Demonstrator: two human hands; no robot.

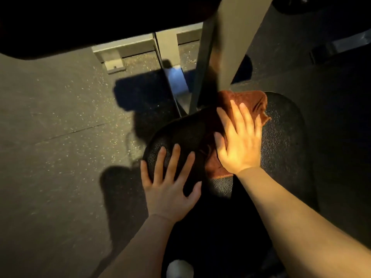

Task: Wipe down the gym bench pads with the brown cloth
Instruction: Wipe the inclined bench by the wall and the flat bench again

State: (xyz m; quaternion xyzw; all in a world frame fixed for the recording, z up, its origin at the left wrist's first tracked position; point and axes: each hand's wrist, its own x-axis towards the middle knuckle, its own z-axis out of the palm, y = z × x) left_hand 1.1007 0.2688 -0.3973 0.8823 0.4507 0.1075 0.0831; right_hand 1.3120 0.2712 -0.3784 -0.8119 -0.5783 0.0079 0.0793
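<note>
Pressing flat, the right hand (240, 141) lies on the brown cloth (249, 103) with fingers spread and straight; nothing is curled round the fabric, so the cloth is pinned by palm pressure only. The cloth sits on the far half of the black seat pad (285, 133), bunched under the palm, its far edge reaching the foot of the grey upright post (236, 37).

The left hand (170, 177) is also flat and open, fingers splayed on the near-left edge of the same pad, holding nothing; it looks like a brace.

Risks, as judgement:
- With no grip on the cloth, a quick stroke could let the hand slide over it and leave it behind in a wad, so part of the pad gets skipped.
- The far edge of the cloth could snag on or ride up against the post base.
- The right side of the pad lies in deep shadow; missed areas there would be hard to spot.
- A dark pad (60, 27) overhangs at upper left; not yet touched by the cloth here.

Writing: no brand, label or lettering readable anywhere on pad, frame or speckled floor (60, 127).
</note>
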